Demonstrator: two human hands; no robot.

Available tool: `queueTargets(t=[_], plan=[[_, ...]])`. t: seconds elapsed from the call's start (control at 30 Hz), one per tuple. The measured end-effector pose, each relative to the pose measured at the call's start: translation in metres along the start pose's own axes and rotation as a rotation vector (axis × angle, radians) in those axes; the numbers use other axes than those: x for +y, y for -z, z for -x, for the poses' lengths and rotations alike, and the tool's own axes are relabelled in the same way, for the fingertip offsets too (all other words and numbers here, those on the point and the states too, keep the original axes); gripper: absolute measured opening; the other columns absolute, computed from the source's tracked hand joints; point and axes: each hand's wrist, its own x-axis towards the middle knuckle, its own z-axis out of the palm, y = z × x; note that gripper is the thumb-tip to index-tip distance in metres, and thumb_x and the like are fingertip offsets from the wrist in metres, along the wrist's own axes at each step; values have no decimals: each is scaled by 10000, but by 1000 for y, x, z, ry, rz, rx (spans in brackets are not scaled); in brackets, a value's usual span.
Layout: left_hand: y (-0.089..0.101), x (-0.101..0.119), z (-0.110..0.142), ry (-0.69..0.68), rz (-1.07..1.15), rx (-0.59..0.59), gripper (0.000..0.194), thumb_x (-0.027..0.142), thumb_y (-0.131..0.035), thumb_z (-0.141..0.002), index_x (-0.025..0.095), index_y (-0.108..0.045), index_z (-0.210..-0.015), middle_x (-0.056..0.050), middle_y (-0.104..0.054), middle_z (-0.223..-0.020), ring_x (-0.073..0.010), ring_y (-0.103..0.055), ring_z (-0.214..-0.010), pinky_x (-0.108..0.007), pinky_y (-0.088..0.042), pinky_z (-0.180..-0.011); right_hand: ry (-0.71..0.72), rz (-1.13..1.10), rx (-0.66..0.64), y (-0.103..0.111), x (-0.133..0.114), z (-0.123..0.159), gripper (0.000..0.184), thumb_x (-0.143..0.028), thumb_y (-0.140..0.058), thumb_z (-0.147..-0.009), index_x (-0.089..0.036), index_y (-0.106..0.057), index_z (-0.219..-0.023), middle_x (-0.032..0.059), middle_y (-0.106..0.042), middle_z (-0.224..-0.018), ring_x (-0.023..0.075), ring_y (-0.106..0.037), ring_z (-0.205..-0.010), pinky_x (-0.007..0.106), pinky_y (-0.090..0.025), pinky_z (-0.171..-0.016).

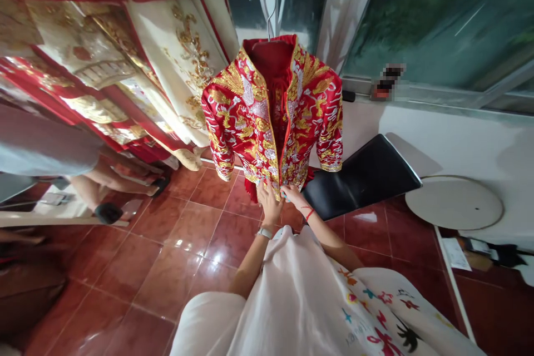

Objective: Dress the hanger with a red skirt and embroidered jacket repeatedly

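Note:
A red jacket [300, 117] with dense gold and silver embroidery hangs upright on a wire hanger [269, 25]. Its front is parted at the top, and the two edges come close together near the hem. My left hand [269, 200] is at the bottom front edge, fingers over the hem and thumb toward the opening, gripping the cloth. Just beside it, my right hand [295, 197] pinches the other front edge at the hem. What lies under my fingertips is too small to make out.
Cream and red embroidered garments [179, 55] hang at the left, near another person's legs [95, 178]. A black panel [367, 178] leans against the white wall, beside a round white board [454, 202]. Windows [442, 22] stand behind; red tiles [179, 239] cover the floor.

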Motion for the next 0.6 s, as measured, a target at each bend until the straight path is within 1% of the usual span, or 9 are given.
queueTargets(t=[0.03, 0.07, 0.13, 0.23, 0.33, 0.4, 0.5, 0.6], plan=[[-1, 6, -6, -110, -188, -38, 895, 291, -711, -769, 121, -335, -1563, -226, -274, -1650, -399, -103, -1570, -558, -113, -1261, -12, 0, 6, 0, -2, -1, 384, -390, -552, -807, -213, -388, -509, -60, -366, -470, 74, -287, -472, 213, -233, -468], [-3, 11, -12, -196, -329, -75, 888, 243, -665, -777, 89, -308, -1576, -232, -246, -1662, -397, -58, -1577, -568, -57, -1264, -25, -1, 7, 1, -4, -2, 394, -389, -574, -800, -210, -392, -500, -59, -373, -460, 72, -290, -470, 212, -227, -468], [-10, 17, -21, -274, -440, -113, 831, 156, -546, -804, 41, -283, -1584, -246, -246, -1662, -379, -33, -1583, -572, 24, -1260, -44, -19, -12, 3, -9, -3, 407, -383, -610, -789, -204, -401, -489, -56, -389, -440, 67, -303, -459, 207, -215, -464], [-21, 18, -27, -265, -448, -87, 770, 117, -439, -839, 40, -288, -1590, -243, -262, -1657, -364, -33, -1585, -578, 73, -1250, -63, -68, -56, 6, -22, -4, 413, -376, -601, -810, -209, -399, -491, -59, -374, -412, 65, -303, -422, 206, -200, -444], [-27, 13, -29, -230, -430, -57, 748, 144, -443, -858, 49, -306, -1587, -245, -227, -1666, -377, -27, -1582, -601, 80, -1241, -59, -165, -109, 13, -47, -9, 405, -364, -504, -870, -236, -344, -521, -82, -288, -413, 68, -233, -387, 215, -205, -421], [-29, 12, -29, -223, -433, -62, 725, 170, -443, -878, 34, -314, -1579, -260, -204, -1666, -385, -45, -1579, -613, 55, -1240, -21, -242, -133, 21, -68, -14, 378, -347, -453, -897, -243, -317, -560, -95, -246, -444, 70, -200, -396, 211, -226, -424], [-28, 15, -27, -217, -456, -70, 712, 217, -439, -908, 27, -299, -1579, -267, -192, -1665, -381, -64, -1578, -631, 8, -1239, 60, -323, -136, 31, -96, -19, 307, -317, -461, -895, -229, -365, -617, -91, -290, -491, 66, -226, -416, 198, -241, -438], [-24, 30, -30, -218, -508, -6, 772, 347, -468, -938, 35, -225, -1601, -257, -130, -1683, -378, -24, -1580, -645, -13, -1237, 109, -384, -110, 31, -105, -16, 258, -316, -540, -836, -209, -438, -625, -82, -368, -508, 50, -237, -412, 197, -200, -423]])
